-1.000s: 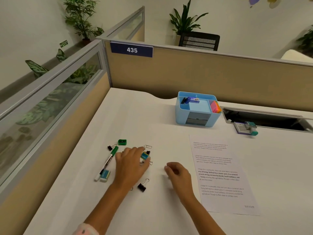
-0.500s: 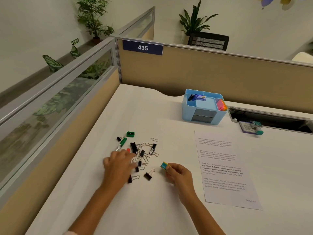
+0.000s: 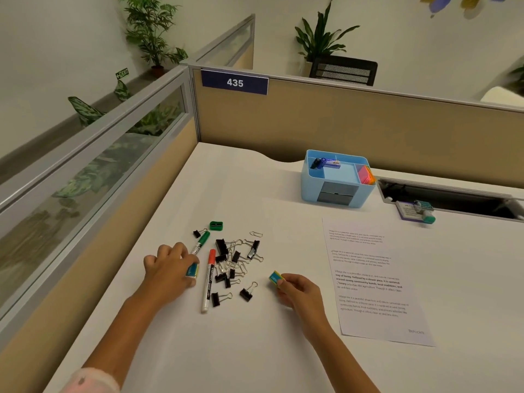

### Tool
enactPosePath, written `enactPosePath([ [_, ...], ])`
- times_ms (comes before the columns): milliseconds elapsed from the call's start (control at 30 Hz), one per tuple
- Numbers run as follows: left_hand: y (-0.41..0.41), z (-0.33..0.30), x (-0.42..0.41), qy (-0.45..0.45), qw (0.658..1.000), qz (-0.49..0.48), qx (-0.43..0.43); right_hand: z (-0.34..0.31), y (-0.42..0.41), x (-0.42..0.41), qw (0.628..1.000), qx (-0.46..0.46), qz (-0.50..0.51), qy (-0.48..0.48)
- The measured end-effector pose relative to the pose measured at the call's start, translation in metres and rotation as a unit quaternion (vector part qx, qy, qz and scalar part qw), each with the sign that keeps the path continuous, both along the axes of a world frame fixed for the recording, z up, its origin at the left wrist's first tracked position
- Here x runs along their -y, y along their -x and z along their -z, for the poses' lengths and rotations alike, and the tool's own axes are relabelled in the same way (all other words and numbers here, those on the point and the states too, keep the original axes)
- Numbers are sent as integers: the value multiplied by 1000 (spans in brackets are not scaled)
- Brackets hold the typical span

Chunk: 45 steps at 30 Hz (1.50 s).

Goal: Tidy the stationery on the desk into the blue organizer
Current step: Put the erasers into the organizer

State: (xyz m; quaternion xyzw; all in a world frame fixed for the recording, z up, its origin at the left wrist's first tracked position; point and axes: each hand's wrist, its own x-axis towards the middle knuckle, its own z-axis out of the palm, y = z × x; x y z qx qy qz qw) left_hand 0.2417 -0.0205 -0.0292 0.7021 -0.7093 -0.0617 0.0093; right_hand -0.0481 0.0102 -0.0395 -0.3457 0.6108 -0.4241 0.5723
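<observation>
Hands first, nearest the camera. Left hand (image 3: 170, 269), low over the white desk top (image 3: 255, 358), fingers curled round a small blue-and-yellow wrapped eraser (image 3: 192, 270) pinched at its thumb side; probably gripped so as to lift it clear of the pens. Right hand (image 3: 297, 290), fingers bent, thumb and fingertips pinching a second small blue-and-yellow eraser (image 3: 274, 278) just off the edge of the clip pile; apparently one eraser per hand, so both can go in a single trip.

Between the hands, loose on the desk: red-capped white marker (image 3: 208, 280) lying lengthwise just beside the left hand; green-capped white marker (image 3: 200, 243) partly under that hand's fingers; heap of black binder clips (image 3: 232, 265) tangled with wire handles, not yet sorted. Slightly beyond, small green pencil sharpener (image 3: 216, 225) and silver paper clip (image 3: 256, 234) at the far edge of the heap. To the right, printed white paper sheet (image 3: 371, 279), flat, apart from the clutter.

Farther back, light-blue plastic organizer with compartments (image 3: 309, 188), well apart from both hands, standing against the tan partition; blue stapler-like item (image 3: 326, 163) in its rear section, pink-orange sticky notes (image 3: 367, 174) in the right slot. Most stationery outside it, so task judged early.
</observation>
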Motion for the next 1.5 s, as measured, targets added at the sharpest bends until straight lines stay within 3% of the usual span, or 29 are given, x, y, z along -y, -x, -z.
enactPosePath([
  [133, 20, -8, 6, 70, 994, -21, -78, -3, 4, 2, 999, 40, -4, -9],
  [300, 70, -22, 18, 70, 935, -21, -347, -6, 18, 13, 994, 101, 34, -21],
  [467, 127, -13, 37, 44, 906, 9, -420, -24, 48, 46, 989, 116, 85, 17],
  [600, 167, 6, 57, 11, 904, 46, -425, -48, 80, 94, 989, 64, 114, 75],
  [867, 213, 36, 106, 60, 932, 94, -346, -89, 147, 216, 955, -179, 139, 190],
  [967, 218, 45, 120, 78, 933, 96, -336, -95, 160, 260, 929, -291, 122, 193],
  [1167, 223, 52, 135, 97, 927, 96, -350, -92, 163, 317, 895, -419, 26, 148],
  [1500, 222, 57, 135, 106, 930, 96, -339, -82, 160, 317, 854, -494, 31, 159],
])
